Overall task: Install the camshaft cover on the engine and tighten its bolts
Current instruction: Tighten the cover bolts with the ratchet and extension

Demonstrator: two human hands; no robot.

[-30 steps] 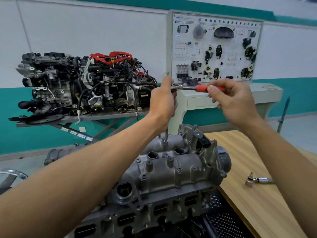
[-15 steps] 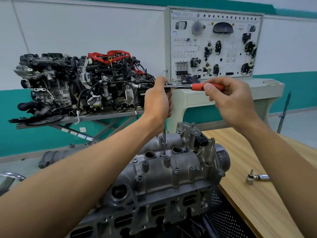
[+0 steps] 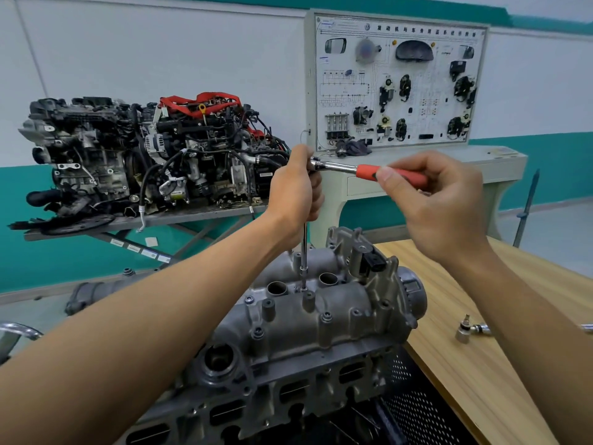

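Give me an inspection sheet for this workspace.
Surface: wooden table, right of the engine.
Job's things: cover seated on the engine; ratchet with extension standing upright on the cover between two plug wells.
Clutter: small metal fitting on the table.
Hands: left hand grips the extension's top; right hand pinches the ratchet's red handle.
Cables: black hoses on the far engine; nothing seen on the table.
Surroundings: far engine on a stand; training board; white and teal wall.
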